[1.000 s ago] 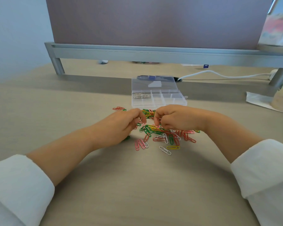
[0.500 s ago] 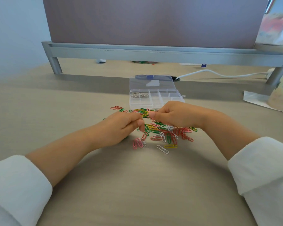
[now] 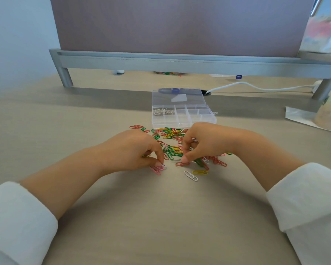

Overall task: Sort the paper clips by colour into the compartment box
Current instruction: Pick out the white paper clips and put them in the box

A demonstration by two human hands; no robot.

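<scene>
While left hand (image 3: 130, 150) pinches pink clips (image 3: 156, 170), axis 10-to-4 o'clock, right hand (image 3: 208, 142), curled round silver clip (image 3: 194, 140), thumbs red clip (image 3: 182, 164), axis 9-to-3.

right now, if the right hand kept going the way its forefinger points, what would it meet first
Most likely the red paper clip, which lies flat on the table just under the forefinger tip of the right hand. The finger points down and toward the person. Whether it already touches the clip is unclear.
</scene>
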